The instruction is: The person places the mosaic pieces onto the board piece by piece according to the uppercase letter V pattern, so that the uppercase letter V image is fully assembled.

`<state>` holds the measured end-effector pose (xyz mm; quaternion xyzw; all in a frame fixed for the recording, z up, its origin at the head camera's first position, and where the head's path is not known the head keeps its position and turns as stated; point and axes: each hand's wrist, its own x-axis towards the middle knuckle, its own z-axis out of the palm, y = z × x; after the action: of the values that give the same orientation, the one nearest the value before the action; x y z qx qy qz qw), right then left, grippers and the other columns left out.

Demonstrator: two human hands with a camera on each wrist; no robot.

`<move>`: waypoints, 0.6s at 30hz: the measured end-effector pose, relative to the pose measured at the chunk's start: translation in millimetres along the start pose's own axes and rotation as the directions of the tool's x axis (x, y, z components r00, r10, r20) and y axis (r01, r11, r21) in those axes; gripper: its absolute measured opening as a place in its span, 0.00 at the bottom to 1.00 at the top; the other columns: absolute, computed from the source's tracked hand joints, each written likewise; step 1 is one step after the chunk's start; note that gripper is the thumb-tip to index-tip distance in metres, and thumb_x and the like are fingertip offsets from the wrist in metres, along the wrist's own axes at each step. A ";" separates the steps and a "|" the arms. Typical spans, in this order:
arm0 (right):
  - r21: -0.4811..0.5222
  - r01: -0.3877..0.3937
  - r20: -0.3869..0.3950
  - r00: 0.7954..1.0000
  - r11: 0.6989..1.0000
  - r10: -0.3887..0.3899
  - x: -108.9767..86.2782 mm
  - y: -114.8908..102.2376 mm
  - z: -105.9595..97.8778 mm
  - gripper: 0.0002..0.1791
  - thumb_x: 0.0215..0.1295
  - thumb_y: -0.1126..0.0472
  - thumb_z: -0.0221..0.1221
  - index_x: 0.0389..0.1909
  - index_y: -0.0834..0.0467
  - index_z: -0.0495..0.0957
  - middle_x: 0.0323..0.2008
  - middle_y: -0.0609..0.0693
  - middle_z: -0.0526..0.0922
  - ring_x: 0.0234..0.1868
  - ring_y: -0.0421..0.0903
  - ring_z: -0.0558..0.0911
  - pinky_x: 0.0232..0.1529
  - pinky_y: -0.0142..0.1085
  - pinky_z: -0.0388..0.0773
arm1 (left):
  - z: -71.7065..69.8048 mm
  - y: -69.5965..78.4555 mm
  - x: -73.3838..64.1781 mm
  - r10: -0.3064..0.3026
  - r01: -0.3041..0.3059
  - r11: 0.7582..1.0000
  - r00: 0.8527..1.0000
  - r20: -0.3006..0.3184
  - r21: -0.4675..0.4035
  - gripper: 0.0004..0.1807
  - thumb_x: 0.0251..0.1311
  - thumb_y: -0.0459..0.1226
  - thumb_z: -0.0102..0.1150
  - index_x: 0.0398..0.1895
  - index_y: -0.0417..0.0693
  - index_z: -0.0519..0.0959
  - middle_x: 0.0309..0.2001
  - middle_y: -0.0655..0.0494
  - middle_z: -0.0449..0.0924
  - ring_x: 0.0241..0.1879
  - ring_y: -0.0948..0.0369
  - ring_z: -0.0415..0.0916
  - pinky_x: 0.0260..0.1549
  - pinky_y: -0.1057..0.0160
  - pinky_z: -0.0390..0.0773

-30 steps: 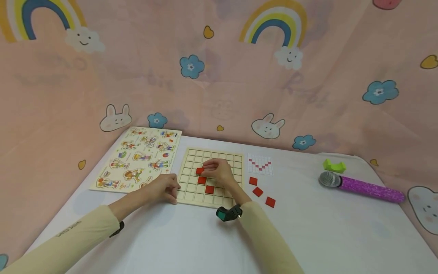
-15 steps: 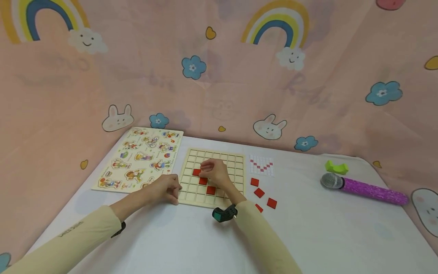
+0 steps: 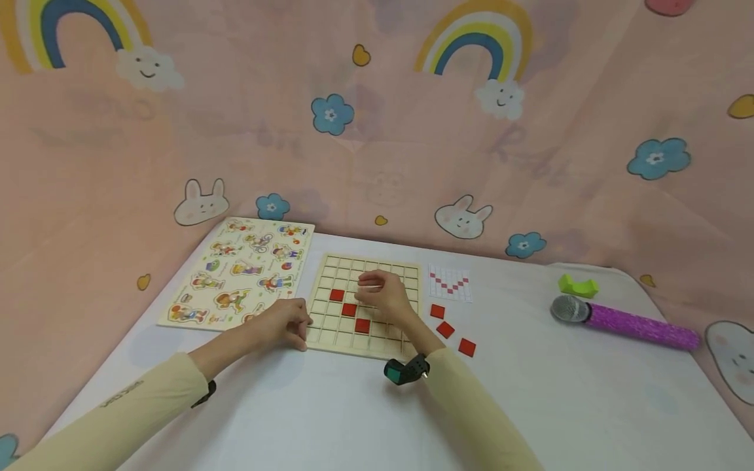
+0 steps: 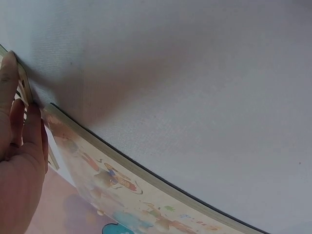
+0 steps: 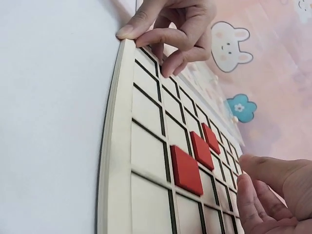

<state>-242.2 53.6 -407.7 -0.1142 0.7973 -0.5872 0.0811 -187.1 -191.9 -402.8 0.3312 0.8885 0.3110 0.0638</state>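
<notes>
A wooden grid board [image 3: 323, 306] lies on the white table, with three red square tiles in a diagonal line of its cells. My left hand [image 3: 277, 325] grips the board's near left corner, thumb at the edge and fingers over the frame. In the left wrist view that hand [image 4: 22, 151] pinches the corner. My right hand [image 3: 387, 299] hovers over the board's middle, right of the far-left red tile [image 3: 337, 295]. Its fingers are extended with a gap from the thumb and hold nothing, as the right wrist view shows.
Several figures decorate a wooden puzzle board [image 3: 238, 268] on the left. A printed pattern card [image 3: 450, 283] lies right of the grid, above three loose red tiles [image 3: 445, 329]. Farther right are a green curved block [image 3: 577, 286] and a purple microphone [image 3: 630, 324].
The far-left red tile has shifted slightly left and now sits in a cell. My right hand has let go of it and drawn back to the right. The left hand has stayed put.
</notes>
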 end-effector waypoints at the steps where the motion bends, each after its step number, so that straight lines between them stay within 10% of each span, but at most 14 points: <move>1: 0.006 0.002 0.000 1.000 1.000 -0.002 -3.7 1.7 -6.1 0.20 0.58 0.71 0.64 0.52 0.68 0.75 0.48 0.62 0.81 0.47 0.56 0.82 0.43 0.38 0.81 | 0.0 0.5 -0.1 0.003 -0.003 1.000 1.000 -0.002 -0.006 0.11 0.42 0.33 0.74 0.16 0.46 0.78 0.29 0.59 0.72 0.45 0.52 0.78 0.48 0.63 0.77; 18: -0.267 -0.120 -0.209 0.976 0.956 0.064 -98.6 35.5 -129.1 0.26 0.62 0.63 0.63 0.60 0.63 0.68 0.54 0.61 0.77 0.52 0.55 0.78 0.51 0.40 0.78 | 0.1 4.5 1.0 -0.031 0.031 0.999 1.000 0.000 -0.018 0.11 0.41 0.32 0.74 0.17 0.46 0.78 0.30 0.60 0.72 0.45 0.51 0.78 0.42 0.66 0.77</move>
<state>-184.5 209.5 -403.8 -0.0282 0.8803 -0.4735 0.0120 -185.4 -188.5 -400.2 0.3169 0.8908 0.3178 0.0715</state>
